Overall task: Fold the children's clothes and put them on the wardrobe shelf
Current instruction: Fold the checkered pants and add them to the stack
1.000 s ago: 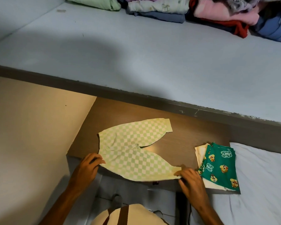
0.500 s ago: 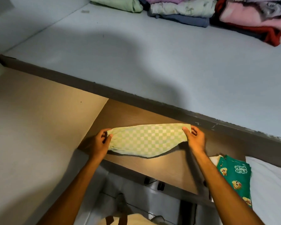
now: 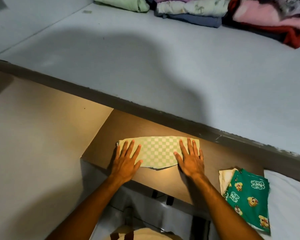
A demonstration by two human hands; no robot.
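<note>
A pair of small green-and-white checked trousers (image 3: 158, 151) lies folded leg over leg on the brown wooden board (image 3: 215, 153). My left hand (image 3: 126, 161) rests flat on its left end, fingers spread. My right hand (image 3: 190, 158) presses flat on its right end, fingers spread too. Neither hand grips the cloth. A folded green cartoon-print garment (image 3: 248, 196) lies at the board's right edge over a cream piece (image 3: 225, 177).
The grey wardrobe shelf (image 3: 145, 66) stretches above the board, with folded clothes stacked along its back: a green pile (image 3: 123, 3), a floral and blue stack (image 3: 192, 11), pink and red pieces (image 3: 270, 19). A beige wall panel (image 3: 33, 135) stands left; white bedding (image 3: 291, 205) lies right.
The trousers lay spread with legs apart; both hands lifted the near leg over the far one. Now the hands have let go and lie flat on the folded trousers.
</note>
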